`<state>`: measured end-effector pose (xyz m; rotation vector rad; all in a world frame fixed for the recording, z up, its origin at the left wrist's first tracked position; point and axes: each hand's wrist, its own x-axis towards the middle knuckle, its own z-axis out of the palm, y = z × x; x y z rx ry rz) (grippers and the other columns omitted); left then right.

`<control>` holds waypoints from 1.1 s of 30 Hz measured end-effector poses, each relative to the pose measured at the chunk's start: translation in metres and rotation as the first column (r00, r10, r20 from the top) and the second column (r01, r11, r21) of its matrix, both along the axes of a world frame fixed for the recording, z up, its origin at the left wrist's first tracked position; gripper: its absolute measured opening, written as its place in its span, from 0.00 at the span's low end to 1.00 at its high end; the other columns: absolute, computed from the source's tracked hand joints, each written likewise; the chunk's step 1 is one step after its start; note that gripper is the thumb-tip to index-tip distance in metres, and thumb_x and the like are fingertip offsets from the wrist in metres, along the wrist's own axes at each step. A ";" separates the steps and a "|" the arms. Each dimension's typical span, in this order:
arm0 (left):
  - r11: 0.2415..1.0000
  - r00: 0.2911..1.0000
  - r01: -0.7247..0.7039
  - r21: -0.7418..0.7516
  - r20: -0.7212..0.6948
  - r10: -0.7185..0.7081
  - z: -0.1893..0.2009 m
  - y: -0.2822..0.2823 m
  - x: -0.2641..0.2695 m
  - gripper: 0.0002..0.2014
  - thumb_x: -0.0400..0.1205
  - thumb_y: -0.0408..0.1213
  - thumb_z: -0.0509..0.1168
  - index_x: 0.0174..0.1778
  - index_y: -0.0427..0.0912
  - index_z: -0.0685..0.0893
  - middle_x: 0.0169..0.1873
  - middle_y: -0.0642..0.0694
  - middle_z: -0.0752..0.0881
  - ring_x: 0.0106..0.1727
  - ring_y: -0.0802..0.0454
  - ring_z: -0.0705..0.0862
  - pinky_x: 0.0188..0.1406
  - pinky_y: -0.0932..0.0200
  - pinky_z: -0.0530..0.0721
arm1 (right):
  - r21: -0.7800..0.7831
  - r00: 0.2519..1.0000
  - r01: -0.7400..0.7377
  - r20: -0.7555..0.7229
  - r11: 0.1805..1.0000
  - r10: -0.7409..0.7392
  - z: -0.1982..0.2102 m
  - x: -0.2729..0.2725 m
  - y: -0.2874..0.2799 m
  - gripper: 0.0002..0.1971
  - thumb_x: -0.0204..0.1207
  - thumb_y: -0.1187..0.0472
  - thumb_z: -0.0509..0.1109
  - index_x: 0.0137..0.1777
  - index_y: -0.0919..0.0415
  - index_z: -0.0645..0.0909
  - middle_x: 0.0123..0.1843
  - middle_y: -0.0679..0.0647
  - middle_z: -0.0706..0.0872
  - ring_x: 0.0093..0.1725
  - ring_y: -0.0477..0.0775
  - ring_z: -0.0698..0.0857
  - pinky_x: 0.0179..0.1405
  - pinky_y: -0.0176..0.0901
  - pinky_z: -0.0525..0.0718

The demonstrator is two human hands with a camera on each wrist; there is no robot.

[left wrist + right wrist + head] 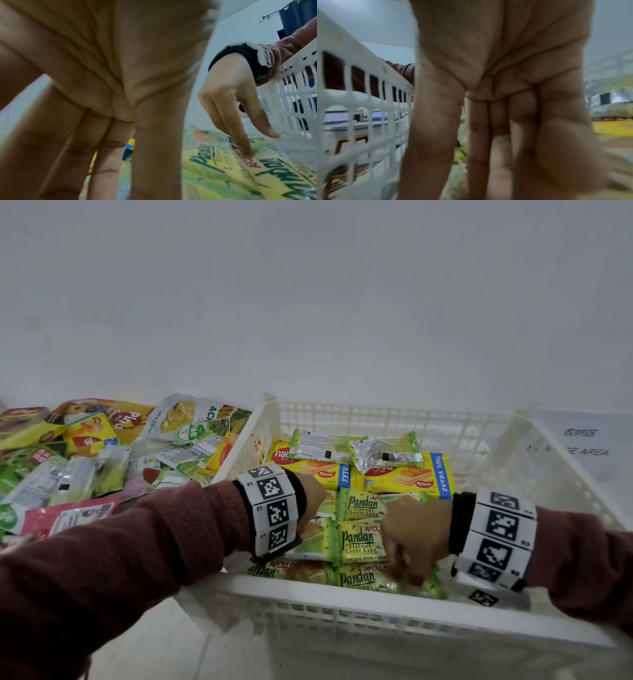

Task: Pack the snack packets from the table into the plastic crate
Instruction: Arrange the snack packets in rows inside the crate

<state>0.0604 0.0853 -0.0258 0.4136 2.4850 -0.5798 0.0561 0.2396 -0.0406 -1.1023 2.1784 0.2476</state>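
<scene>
A white plastic crate with slotted walls stands on the table, and both of the person's arms in maroon sleeves reach over its near rim. To the left of the crate a loose heap of snack packets covers the tabletop, yellow, green and pink ones overlapping.

Inside the crate, two yellow wafer packs lie side by side along the far part, with two small silver-backed packets resting on top of them. Nearer, green Pandan cake packets lie in rows on the floor of the crate.

The right hand points down with its fingers extended, their tips pressing on a Pandan packet by the near wall; it grasps nothing. The left hand hangs just above the packets at the left side, fingers straight and together, palm bare. Black-and-white marker bands wrap both wrists.
</scene>
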 end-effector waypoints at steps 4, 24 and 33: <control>1.000 1.000 0.001 0.012 -0.009 -0.001 -0.002 0.000 -0.001 0.24 0.81 0.36 0.65 0.72 0.32 0.71 0.67 0.37 0.78 0.67 0.43 0.77 0.59 0.56 0.77 | 0.102 0.999 0.014 0.028 0.995 -0.017 -0.007 0.001 -0.001 0.15 0.72 0.67 0.72 0.25 0.57 0.77 0.12 0.45 0.73 0.12 0.34 0.72 0.20 0.27 0.71; 0.990 0.999 0.022 0.138 -0.033 -0.017 -0.009 -0.011 -0.013 0.20 0.78 0.40 0.69 0.62 0.34 0.80 0.44 0.45 0.77 0.46 0.50 0.74 0.43 0.60 0.73 | -0.168 0.985 0.164 0.090 0.972 -0.150 0.011 -0.016 0.008 0.08 0.67 0.66 0.76 0.46 0.67 0.85 0.32 0.52 0.83 0.37 0.53 0.83 0.46 0.50 0.85; 0.927 0.949 -0.034 0.373 -0.278 0.147 0.023 -0.008 -0.071 0.17 0.83 0.35 0.62 0.66 0.34 0.77 0.63 0.40 0.81 0.63 0.43 0.79 0.58 0.56 0.78 | -0.375 0.783 0.309 -0.421 0.874 -0.458 0.037 -0.065 -0.027 0.26 0.76 0.43 0.65 0.70 0.54 0.70 0.59 0.56 0.82 0.53 0.55 0.80 0.48 0.42 0.75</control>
